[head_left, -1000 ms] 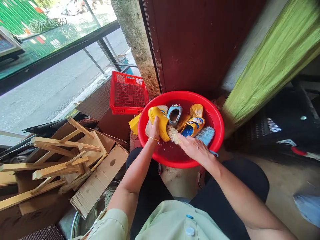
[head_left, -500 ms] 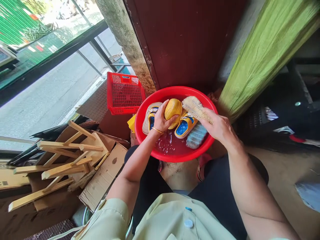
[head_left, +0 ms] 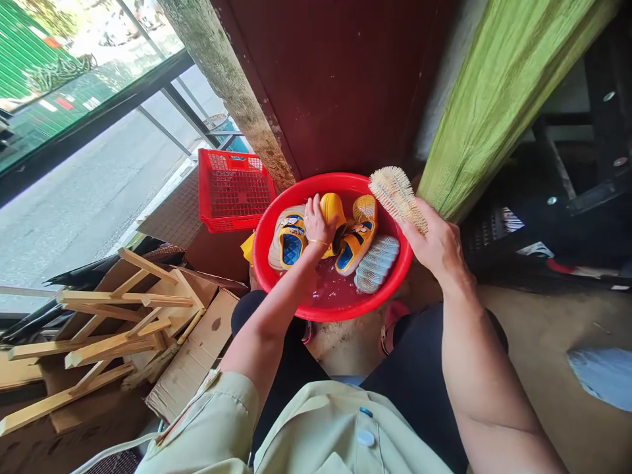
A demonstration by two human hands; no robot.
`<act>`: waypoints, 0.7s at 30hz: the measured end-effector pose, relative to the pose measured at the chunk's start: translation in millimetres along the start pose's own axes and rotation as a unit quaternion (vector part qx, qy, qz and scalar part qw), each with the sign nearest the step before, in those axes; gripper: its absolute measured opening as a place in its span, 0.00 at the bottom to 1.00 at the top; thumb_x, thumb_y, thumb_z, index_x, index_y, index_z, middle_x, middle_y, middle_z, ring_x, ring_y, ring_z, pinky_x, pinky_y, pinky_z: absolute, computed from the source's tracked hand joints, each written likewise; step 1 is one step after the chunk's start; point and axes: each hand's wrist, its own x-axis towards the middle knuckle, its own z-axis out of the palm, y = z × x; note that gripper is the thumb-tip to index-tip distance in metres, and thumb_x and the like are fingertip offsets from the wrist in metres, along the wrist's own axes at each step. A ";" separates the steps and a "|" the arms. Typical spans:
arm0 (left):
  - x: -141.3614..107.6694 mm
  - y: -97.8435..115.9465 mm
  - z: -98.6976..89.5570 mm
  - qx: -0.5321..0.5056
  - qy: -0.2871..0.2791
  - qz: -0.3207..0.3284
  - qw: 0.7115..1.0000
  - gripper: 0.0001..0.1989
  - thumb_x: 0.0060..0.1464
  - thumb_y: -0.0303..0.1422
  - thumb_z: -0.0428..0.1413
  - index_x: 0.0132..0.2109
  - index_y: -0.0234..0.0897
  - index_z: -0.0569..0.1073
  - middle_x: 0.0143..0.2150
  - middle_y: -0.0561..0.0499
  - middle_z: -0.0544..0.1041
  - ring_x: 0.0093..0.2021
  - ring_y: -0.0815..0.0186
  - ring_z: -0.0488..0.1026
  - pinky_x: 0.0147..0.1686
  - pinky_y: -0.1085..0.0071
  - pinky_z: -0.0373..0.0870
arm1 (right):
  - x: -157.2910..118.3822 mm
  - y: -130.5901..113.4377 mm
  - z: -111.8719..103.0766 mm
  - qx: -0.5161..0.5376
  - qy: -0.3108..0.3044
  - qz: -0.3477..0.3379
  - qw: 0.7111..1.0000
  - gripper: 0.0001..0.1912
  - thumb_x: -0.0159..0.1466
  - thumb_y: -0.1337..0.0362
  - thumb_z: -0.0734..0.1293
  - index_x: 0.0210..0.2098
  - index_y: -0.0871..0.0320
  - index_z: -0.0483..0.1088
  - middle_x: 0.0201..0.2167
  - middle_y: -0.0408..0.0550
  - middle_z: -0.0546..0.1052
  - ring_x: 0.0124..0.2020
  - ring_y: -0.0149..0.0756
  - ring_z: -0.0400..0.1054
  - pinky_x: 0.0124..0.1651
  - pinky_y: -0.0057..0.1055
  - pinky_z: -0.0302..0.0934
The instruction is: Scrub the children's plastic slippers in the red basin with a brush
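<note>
My left hand (head_left: 320, 225) grips a yellow slipper (head_left: 333, 209) over the red basin (head_left: 340, 312); the thumb is hidden. Raised at the basin's right rim, my right hand (head_left: 437, 243) is closed on a scrub brush (head_left: 392, 191) with pale bristles. Inside the basin, a yellow slipper with a blue inside (head_left: 292, 249) rests left of my left hand. Another yellow slipper (head_left: 359, 238) lies to the right of the held one. Beside that, a blue-grey ribbed slipper (head_left: 378, 264) shows its sole. Reddish-looking water (head_left: 328, 289) with bubbles surrounds them.
A red plastic crate (head_left: 237, 191) stands behind the basin on the left. Upturned wooden stools (head_left: 133, 299) and flattened cardboard (head_left: 197, 342) lie to the left. A dark red door (head_left: 340, 92) is behind, and a green cloth (head_left: 494, 105) hangs at the right.
The brush in my right hand has lifted away from the slippers toward the right rim. The held slipper has turned and sunk lower among the others. The view has shifted slightly.
</note>
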 end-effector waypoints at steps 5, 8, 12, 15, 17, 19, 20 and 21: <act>-82.3 18.6 21.4 0.023 -0.290 0.145 0.946 0.30 0.61 0.39 0.59 0.68 0.39 0.67 0.64 0.39 0.74 0.65 0.49 0.71 0.66 0.57 0.66 | 2.8 -5.9 1.4 0.003 0.002 -0.004 1.000 0.28 0.71 0.52 0.62 0.66 0.59 0.68 0.58 0.55 0.79 0.56 0.48 0.76 0.58 0.38 0.70; -109.3 19.3 46.2 0.081 -0.365 0.120 0.920 0.38 0.60 0.43 0.61 0.71 0.30 0.61 0.70 0.31 0.66 0.69 0.45 0.66 0.68 0.55 0.62 | 3.4 -8.5 6.2 0.003 -0.002 -0.009 1.000 0.29 0.71 0.51 0.62 0.66 0.59 0.67 0.59 0.56 0.79 0.57 0.49 0.76 0.58 0.39 0.70; -113.9 15.2 70.2 0.159 -0.392 0.070 0.903 0.52 0.53 0.52 0.65 0.73 0.26 0.54 0.70 0.25 0.63 0.70 0.39 0.63 0.68 0.51 0.62 | 2.2 -7.1 7.5 0.004 -0.017 -0.010 1.000 0.29 0.71 0.52 0.62 0.67 0.58 0.67 0.60 0.55 0.78 0.57 0.48 0.75 0.58 0.39 0.70; -114.1 9.4 79.6 0.171 -0.389 0.069 0.903 0.54 0.51 0.45 0.66 0.75 0.27 0.50 0.71 0.26 0.61 0.70 0.40 0.63 0.67 0.51 0.63 | 0.8 -6.8 4.6 0.012 -0.024 -0.002 1.000 0.28 0.70 0.54 0.63 0.67 0.57 0.68 0.59 0.54 0.79 0.56 0.49 0.76 0.58 0.40 0.70; -114.1 2.8 80.9 0.137 -0.390 0.071 0.908 0.51 0.51 0.38 0.65 0.74 0.26 0.51 0.73 0.26 0.59 0.71 0.42 0.61 0.68 0.54 0.62 | -0.1 -8.1 3.0 0.016 -0.027 0.000 0.999 0.28 0.70 0.54 0.63 0.67 0.57 0.68 0.60 0.54 0.79 0.56 0.49 0.76 0.58 0.40 0.71; -112.3 -5.6 76.2 0.096 -0.396 0.066 0.911 0.45 0.51 0.31 0.63 0.73 0.25 0.55 0.70 0.27 0.64 0.69 0.46 0.65 0.67 0.58 0.63 | -1.2 -9.5 2.7 0.019 -0.037 -0.001 0.999 0.28 0.70 0.54 0.63 0.67 0.58 0.68 0.60 0.55 0.78 0.55 0.50 0.76 0.57 0.40 0.71; -110.4 -10.1 71.3 0.071 -0.396 0.057 0.914 0.43 0.51 0.29 0.62 0.72 0.26 0.59 0.67 0.29 0.69 0.66 0.47 0.69 0.65 0.60 0.65 | -1.8 -9.9 3.1 0.020 -0.045 -0.001 0.999 0.28 0.70 0.54 0.63 0.66 0.58 0.68 0.59 0.56 0.79 0.55 0.50 0.77 0.56 0.40 0.71; -108.0 -14.8 65.0 0.049 -0.393 0.049 0.917 0.40 0.50 0.28 0.61 0.70 0.27 0.63 0.63 0.32 0.74 0.62 0.48 0.73 0.62 0.61 0.68 | -2.3 -10.1 3.7 0.019 -0.052 -0.002 0.998 0.28 0.70 0.55 0.63 0.66 0.58 0.68 0.59 0.56 0.79 0.54 0.50 0.77 0.56 0.40 0.71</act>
